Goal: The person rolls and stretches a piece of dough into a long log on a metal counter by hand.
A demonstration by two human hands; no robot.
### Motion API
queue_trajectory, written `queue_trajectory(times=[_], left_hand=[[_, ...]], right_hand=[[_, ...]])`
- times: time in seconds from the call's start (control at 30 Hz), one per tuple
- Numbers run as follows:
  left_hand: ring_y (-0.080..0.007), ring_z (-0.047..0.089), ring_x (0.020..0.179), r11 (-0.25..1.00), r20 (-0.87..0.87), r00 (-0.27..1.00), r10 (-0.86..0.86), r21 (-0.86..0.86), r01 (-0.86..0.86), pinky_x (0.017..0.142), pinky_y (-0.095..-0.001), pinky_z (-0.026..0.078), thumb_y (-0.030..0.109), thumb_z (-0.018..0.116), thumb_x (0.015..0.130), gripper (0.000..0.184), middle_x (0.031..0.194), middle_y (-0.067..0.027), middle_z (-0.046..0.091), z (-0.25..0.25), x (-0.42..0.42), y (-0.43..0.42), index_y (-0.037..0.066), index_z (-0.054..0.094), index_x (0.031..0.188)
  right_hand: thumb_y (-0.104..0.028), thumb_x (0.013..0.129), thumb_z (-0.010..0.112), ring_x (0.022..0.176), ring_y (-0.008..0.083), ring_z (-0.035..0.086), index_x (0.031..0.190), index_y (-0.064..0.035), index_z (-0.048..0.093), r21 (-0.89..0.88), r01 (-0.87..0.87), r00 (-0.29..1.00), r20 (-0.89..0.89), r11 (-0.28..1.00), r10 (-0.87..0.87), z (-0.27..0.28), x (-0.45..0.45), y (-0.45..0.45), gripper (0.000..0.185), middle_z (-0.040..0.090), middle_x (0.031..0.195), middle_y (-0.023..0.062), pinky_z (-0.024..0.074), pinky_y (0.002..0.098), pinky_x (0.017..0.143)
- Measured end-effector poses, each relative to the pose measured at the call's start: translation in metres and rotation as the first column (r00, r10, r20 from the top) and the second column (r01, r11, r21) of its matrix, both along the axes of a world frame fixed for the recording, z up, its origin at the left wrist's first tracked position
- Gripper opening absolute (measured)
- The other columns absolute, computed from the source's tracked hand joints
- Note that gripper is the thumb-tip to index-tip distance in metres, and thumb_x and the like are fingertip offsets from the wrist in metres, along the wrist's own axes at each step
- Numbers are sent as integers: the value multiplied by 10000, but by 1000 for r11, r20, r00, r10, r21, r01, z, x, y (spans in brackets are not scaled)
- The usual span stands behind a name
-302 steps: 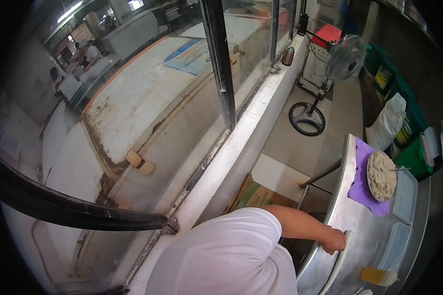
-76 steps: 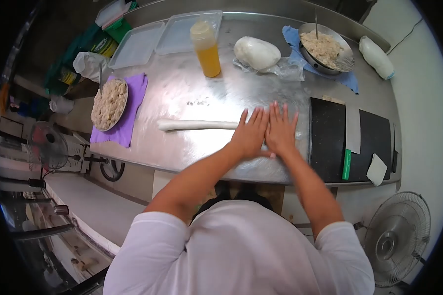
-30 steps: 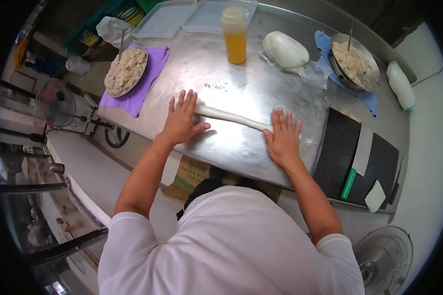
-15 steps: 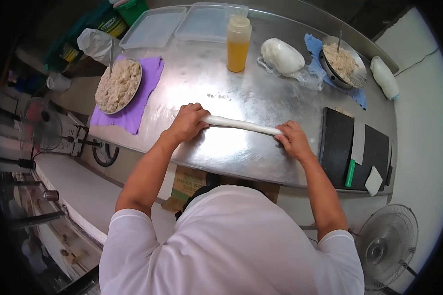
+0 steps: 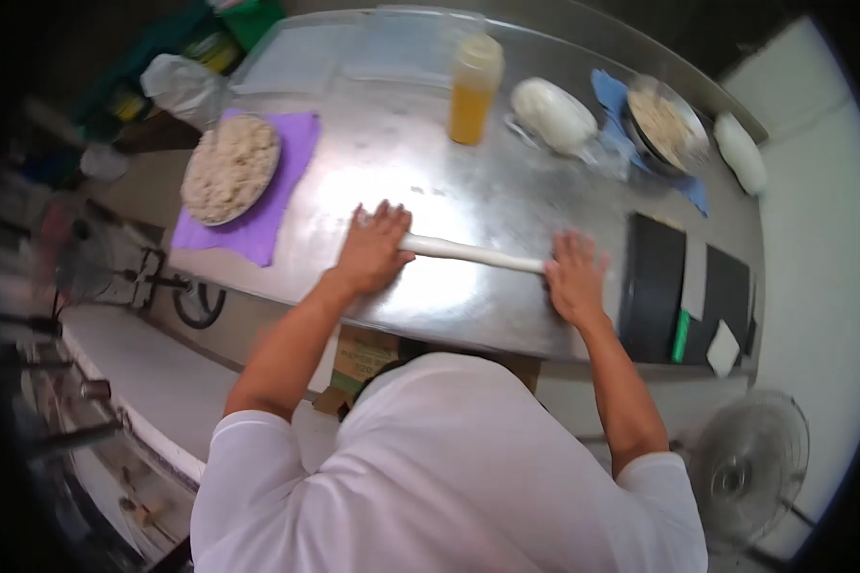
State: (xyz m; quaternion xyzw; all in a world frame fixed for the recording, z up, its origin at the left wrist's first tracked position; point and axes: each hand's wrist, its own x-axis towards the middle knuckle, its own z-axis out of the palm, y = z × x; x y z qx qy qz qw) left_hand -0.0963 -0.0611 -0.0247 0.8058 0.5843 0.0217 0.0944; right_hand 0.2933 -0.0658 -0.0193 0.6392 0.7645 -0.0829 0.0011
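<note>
A long white rope of dough (image 5: 473, 254) lies across the steel table (image 5: 420, 310), thicker at its left end and thinner toward the right. Over the left end, my left hand (image 5: 376, 248) rests flat with its fingers spread. My right hand (image 5: 575, 277) covers the right end, also open with fingers apart and slightly blurred. Both palms face down, and the tips of the rope are hidden beneath them.
Left, a heaped bowl of pale filling (image 5: 229, 170) sits on a purple cloth (image 5: 291, 181). Behind stand an oil bottle (image 5: 473, 91) and a wrapped dough lump (image 5: 552, 115). At right are another bowl (image 5: 661, 129), a black board (image 5: 655, 286) and a green-handled blade (image 5: 680, 334).
Both hands have gone from fingers curled around the rope's ends to lying flat and spread over them. The view has shifted slightly.
</note>
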Motion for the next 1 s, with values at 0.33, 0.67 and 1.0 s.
queue_trajectory(times=[0.33, 0.67, 1.0], left_hand=[[-398, 266, 1587, 995, 38, 999, 22, -99, -18, 1278, -633, 170, 513, 656, 969, 770, 1686, -150, 369, 5, -3, 4, 124, 442, 1598], [-384, 307, 1560, 993, 145, 985, 95, -89, -83, 1267, -662, 187, 376, 765, 914, 713, 1630, -133, 436, 8, -7, -7, 137, 512, 1537], [-338, 433, 1456, 999, 210, 976, 47, -19, -44, 1162, -532, 392, 311, 794, 873, 632, 1519, -100, 530, -9, -23, -8, 127, 581, 1438]], right_hand=[[-420, 1112, 390, 1609, 410, 189, 1674, -114, 296, 70, 130, 990, -54, 989, -127, -13, -21, 49, 647, 244, 1751, 137, 70, 670, 1259], [-435, 1139, 326, 1615, 428, 151, 1675, -91, 275, 103, 85, 992, 84, 991, -94, -18, -11, 49, 639, 233, 1750, 152, 91, 709, 1241], [-426, 1146, 299, 1615, 414, 175, 1695, -134, 235, -35, 65, 974, 219, 997, -56, -15, -8, 18, 625, 224, 1758, 124, 97, 726, 1227]])
